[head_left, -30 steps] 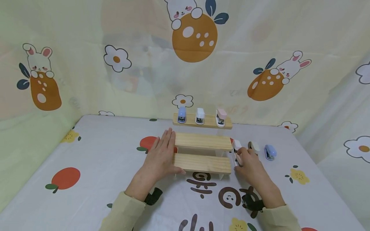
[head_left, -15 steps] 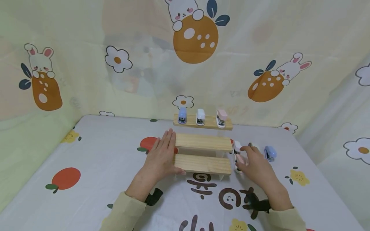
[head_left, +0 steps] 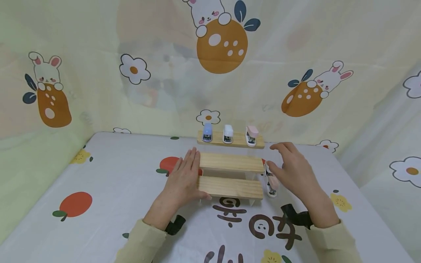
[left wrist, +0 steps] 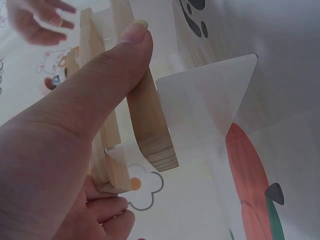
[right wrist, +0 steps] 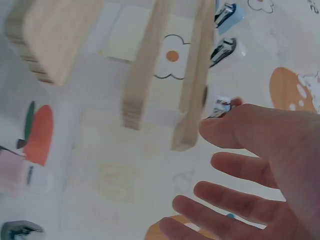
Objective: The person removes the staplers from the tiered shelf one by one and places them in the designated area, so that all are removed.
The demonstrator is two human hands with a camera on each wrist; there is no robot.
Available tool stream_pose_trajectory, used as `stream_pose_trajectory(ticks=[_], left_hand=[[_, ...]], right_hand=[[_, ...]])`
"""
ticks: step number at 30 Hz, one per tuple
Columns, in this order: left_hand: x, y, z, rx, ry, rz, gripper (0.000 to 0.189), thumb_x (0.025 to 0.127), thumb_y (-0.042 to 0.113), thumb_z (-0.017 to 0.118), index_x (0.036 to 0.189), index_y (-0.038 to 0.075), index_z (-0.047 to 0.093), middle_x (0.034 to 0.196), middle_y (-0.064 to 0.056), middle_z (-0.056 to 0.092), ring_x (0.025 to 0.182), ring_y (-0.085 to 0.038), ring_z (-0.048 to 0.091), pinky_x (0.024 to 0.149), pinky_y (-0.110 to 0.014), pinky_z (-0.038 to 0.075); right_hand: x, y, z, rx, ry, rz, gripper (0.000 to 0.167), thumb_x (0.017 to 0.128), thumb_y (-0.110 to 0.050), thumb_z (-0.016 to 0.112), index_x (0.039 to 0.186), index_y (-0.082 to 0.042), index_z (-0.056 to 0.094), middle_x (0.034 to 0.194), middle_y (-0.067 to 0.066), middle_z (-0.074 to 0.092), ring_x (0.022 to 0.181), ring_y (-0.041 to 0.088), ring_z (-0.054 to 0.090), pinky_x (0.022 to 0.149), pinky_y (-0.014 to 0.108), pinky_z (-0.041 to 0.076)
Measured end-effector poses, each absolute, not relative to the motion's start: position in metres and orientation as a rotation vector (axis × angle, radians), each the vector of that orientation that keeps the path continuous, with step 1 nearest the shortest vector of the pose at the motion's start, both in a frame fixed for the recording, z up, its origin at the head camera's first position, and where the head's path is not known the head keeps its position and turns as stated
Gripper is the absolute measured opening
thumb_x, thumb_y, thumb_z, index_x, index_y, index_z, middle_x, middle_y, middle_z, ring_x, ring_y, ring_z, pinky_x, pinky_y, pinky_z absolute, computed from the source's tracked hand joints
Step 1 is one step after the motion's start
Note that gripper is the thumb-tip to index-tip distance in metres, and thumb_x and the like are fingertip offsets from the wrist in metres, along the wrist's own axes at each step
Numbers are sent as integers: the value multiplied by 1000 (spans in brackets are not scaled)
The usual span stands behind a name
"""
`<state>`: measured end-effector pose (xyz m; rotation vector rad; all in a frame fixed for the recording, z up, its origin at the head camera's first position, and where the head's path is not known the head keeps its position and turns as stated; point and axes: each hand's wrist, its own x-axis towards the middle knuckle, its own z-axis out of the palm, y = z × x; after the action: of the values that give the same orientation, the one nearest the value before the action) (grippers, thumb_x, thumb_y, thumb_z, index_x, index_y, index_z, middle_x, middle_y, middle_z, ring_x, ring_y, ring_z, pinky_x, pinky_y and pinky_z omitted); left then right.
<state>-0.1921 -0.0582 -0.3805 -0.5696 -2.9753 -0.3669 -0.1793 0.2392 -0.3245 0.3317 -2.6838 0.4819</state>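
My left hand [head_left: 182,182] lies along the left end of a three-step wooden rack, fingers straight. Its thumb [left wrist: 132,37] rests across the lowest plank [left wrist: 149,120]. A blue stapler [head_left: 207,132], a white stapler [head_left: 228,133] and a pink stapler [head_left: 251,136] stand on the top plank [head_left: 238,139]. The middle plank [head_left: 230,162] and the lowest plank bear nothing. My right hand [head_left: 297,171] hovers right of the rack, fingers spread and holding nothing. Below its thumb, another pink stapler [head_left: 272,183] sits beside the rack's right end, a white one partly hidden behind it.
Clear plastic supports [left wrist: 205,95] hold up the planks. A white patterned cloth [head_left: 108,212] covers the table, and a printed curtain [head_left: 164,102] hangs close behind the rack. My right hand hides the tabletop where more staplers stood.
My right hand has left the pink stapler beside the rack, rising and moving away from me with its fingers opening. It now covers the blue and pale staplers at right. My left hand stays put.
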Motion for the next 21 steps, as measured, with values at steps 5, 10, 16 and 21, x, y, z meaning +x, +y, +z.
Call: stream_pose_trajectory(ticks=[5, 10, 16, 21], left_hand=[[-192, -58, -380, -569, -2972, -366, 140, 56, 62, 89, 157, -2, 16, 166, -16, 15, 154, -30, 17, 125, -49, 23], [-192, -59, -381, -556, -2982, -370, 141, 56, 62, 89, 157, -1, 15, 166, -15, 14, 155, -29, 16, 125, -48, 21], [-193, -59, -383, -556, -2969, -386, 140, 55, 61, 90, 157, -1, 16, 166, -16, 15, 154, -30, 17, 125, -48, 22], [-193, -58, -383, -558, -2972, -399, 140, 55, 61, 90, 157, -1, 16, 166, -16, 15, 154, -29, 16, 125, -48, 21]], right_hand=[[-184, 231, -312, 397, -2617, 440, 44, 85, -7, 75, 124, 2, 58, 127, 23, 54, 100, 39, 62, 78, 55, 58], [-190, 222, -304, 453, -2578, 414, 48, 84, -6, 75, 128, 3, 56, 130, 23, 53, 107, 38, 59, 85, 54, 58], [-200, 213, -302, 521, -2542, 415, 51, 84, -4, 75, 130, 4, 55, 133, 23, 51, 114, 37, 56, 91, 53, 56], [-207, 208, -302, 535, -2561, 421, 51, 84, -4, 73, 131, 4, 55, 136, 23, 50, 117, 38, 55, 95, 53, 55]])
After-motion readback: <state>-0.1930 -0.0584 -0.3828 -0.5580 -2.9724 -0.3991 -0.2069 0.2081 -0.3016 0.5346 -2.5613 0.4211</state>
